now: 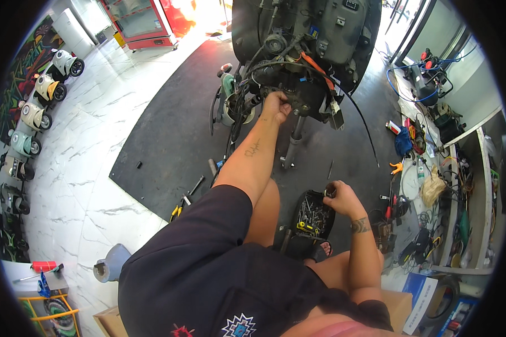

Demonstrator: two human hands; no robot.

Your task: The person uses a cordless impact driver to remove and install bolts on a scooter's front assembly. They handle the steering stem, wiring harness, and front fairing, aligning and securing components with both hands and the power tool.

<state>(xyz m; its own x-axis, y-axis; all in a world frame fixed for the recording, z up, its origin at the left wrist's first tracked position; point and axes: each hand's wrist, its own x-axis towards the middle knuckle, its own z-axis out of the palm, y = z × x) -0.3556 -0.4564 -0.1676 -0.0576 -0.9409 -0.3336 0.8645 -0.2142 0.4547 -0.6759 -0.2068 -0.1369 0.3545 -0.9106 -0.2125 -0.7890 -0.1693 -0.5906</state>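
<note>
In front of me stands the partly stripped scooter (343, 39), its dark panels, cables and orange-sleeved wires exposed. My left hand (276, 108) reaches up to its underside, fingers curled in against the dark metal. Whatever they grip there is hidden. Lower down, my right hand (346, 199) is closed around a small dark round part (330, 191), whose hollow-looking end shows between thumb and fingers. It is over the right edge of a black tray (299, 203) full of loose screws and bolts (315, 213). A yellow-and-black item (308, 227) lies among them.
A black mat (168, 123) covers the floor under the scooter. Yellow-handled pliers (177, 212) and a ratchet-like tool (197, 184) lie left of my leg. Tools and cables crowd the right side by a shelf (480, 196). Several small scooters (35, 115) line the left wall.
</note>
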